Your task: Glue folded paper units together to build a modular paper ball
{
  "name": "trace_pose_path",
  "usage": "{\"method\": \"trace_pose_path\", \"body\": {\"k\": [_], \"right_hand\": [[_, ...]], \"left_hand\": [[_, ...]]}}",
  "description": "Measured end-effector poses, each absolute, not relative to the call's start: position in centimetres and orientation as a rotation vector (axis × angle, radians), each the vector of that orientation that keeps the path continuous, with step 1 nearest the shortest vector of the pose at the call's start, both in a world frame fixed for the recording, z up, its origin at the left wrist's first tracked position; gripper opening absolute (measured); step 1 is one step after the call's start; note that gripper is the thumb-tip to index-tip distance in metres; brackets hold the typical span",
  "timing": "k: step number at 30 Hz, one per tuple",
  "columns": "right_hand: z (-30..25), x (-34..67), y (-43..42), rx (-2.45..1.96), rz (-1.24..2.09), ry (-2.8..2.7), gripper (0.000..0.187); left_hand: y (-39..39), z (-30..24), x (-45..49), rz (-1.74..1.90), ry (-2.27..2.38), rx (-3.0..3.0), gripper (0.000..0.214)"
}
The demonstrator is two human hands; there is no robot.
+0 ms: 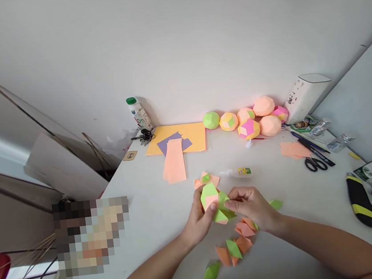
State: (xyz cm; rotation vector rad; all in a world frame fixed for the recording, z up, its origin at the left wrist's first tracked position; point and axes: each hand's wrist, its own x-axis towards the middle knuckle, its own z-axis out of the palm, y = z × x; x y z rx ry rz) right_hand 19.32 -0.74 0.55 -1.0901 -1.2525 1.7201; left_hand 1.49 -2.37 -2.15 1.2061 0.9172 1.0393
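Note:
Over the middle of the table, my left hand point(197, 218) is closed on a partly built paper ball point(209, 194) of green and peach folded pieces. My right hand point(252, 206) pinches a green folded flap at the ball's right side; whether that flap is joined to the ball I cannot tell. Just behind it lie peach and green folded pieces point(197, 183) and a glue bottle point(240, 172) on its side. Nearer to me are several loose folded paper pieces point(234, 248), orange and green. Another green piece point(276, 204) sits partly behind my right wrist.
Finished paper balls point(271, 125) line the wall. Peach paper strips point(175, 163) lie on purple and yellow sheets point(195, 136). Scissors point(315, 163), pens point(310, 145) and a black-and-yellow case point(362, 202) are at the right. A bottle point(140, 115) and keys point(145, 136) stand back left.

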Motion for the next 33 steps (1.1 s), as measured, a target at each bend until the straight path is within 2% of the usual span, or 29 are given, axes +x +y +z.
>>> {"method": "trace_pose_path", "body": {"k": [10,18,23,27,33], "right_hand": [[0.6,19.3,-0.6,-1.167,1.559,-1.508,0.022],[0.0,19.5,-0.2,-1.076,1.679,-1.438,0.022],[0.4,19.5,-0.1,-1.059,1.822,-1.375,0.024],[0.7,19.5,-0.1,-1.041,1.854,-1.372,0.025],[0.8,19.4,-0.1,-1.05,1.849,-1.372,0.025]], "left_hand": [[-1.8,-2.7,1.2,0.984,0.835,0.984,0.041],[-1.5,-2.1,0.7,0.907,0.683,0.927,0.046],[-1.4,-1.9,0.5,0.963,0.653,0.948,0.017],[-1.4,-1.9,0.5,0.953,0.678,0.901,0.013],[-1.4,-2.0,0.5,0.902,0.69,0.861,0.036]]}}
